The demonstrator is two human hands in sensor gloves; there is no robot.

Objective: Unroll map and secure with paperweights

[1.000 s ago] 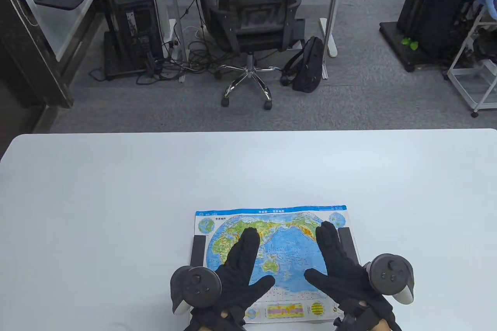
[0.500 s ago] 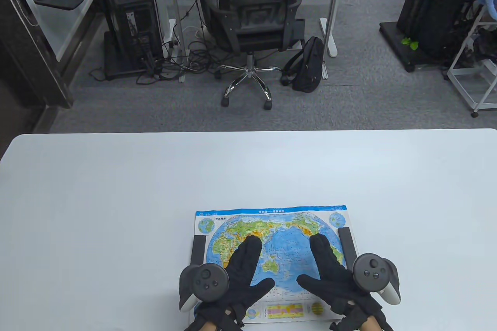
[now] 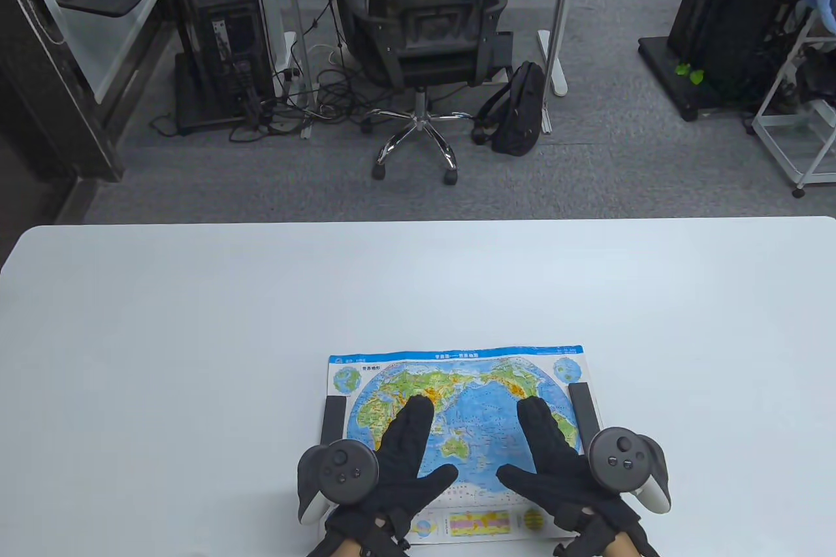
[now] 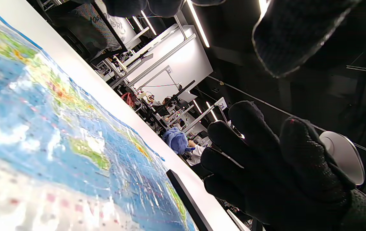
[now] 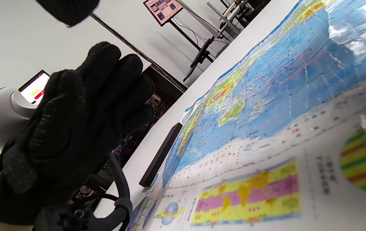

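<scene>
Left wrist view shows right hand [image 4: 282, 173] raised off map [image 4: 57, 144].

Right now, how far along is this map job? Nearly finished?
Nearly. The map lies unrolled on the table, with a dark paperweight on its left edge and another paperweight on its right. The left hand and right hand are spread open over it, gripping nothing. Only withdrawing seems left.

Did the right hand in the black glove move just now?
Yes. The right hand in the black glove slid left and nearer, away from the black bar paperweight on the map's right edge.
</scene>
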